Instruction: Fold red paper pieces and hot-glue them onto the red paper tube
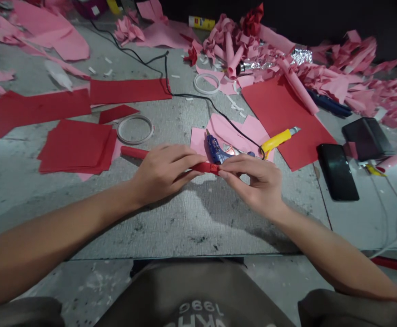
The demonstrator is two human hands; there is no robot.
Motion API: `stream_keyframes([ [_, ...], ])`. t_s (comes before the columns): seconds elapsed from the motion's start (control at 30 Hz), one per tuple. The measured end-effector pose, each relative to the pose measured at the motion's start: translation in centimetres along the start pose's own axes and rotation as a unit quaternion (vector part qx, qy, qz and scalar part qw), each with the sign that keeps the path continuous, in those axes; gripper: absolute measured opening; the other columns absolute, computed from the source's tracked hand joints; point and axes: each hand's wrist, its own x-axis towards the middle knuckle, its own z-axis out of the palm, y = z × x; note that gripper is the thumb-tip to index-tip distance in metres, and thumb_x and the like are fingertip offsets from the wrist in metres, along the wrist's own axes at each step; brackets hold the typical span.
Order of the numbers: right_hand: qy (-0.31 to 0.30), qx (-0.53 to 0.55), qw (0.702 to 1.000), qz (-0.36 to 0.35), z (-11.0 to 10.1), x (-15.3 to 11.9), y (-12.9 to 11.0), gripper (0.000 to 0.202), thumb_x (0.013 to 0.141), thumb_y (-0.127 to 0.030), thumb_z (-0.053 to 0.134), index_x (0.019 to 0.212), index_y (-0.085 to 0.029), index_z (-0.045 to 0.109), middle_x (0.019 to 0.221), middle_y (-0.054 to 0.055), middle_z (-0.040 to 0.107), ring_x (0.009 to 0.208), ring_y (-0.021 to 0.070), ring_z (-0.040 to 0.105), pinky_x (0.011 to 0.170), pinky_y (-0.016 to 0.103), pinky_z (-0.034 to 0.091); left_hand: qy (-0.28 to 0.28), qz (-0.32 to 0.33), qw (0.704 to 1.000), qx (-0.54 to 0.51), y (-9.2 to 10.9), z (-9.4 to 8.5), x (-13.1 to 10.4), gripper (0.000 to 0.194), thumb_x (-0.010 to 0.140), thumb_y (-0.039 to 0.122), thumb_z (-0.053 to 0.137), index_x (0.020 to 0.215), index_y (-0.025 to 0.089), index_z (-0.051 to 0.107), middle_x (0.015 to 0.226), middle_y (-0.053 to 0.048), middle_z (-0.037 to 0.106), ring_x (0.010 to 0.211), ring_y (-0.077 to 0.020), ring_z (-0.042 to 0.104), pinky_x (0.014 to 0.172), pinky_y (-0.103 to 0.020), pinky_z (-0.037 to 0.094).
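Note:
A rolled red paper tube [133, 152] lies crosswise in front of me, just above the table. My left hand [167, 170] is closed around its middle, and the tube's left end sticks out past the knuckles. At the right end, the fingertips of my right hand [258, 181] pinch the red paper near a small shiny red patch [214, 167]. Right behind my fingers lies a blue glue gun [215, 149], its nozzle pointing away from me. Pink paper [198, 136] sits under the gun. A yellow box cutter [276, 141] rests beyond my right hand, blade extended.
Stacked red paper squares [76, 147] and a tape roll [135, 129] are on the left. A black cord [198, 96] crosses the table. On the right are a red sheet [287, 118], a phone [338, 172] and a black box [367, 137]. Crumpled pink paper [338, 81] heaps along the back.

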Motion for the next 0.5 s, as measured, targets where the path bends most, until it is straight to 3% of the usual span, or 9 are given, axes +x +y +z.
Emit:
stream_keyframes([
  [0.5,-0.007,-0.008,1.000,0.004,0.08,-0.13,0.22,0.008,0.099,-0.018,0.075,0.096,-0.023,0.081,0.095,0.005,0.081,0.080,0.0166,0.074,0.062,0.031,0.056,-0.005,0.012,1.000,0.010,-0.18,0.15,-0.06,0.018,0.107,0.028,0.066,0.120,0.017,0.070,0.106,-0.007,0.079,0.094,-0.0209,0.074,0.082,-0.035,0.047],
])
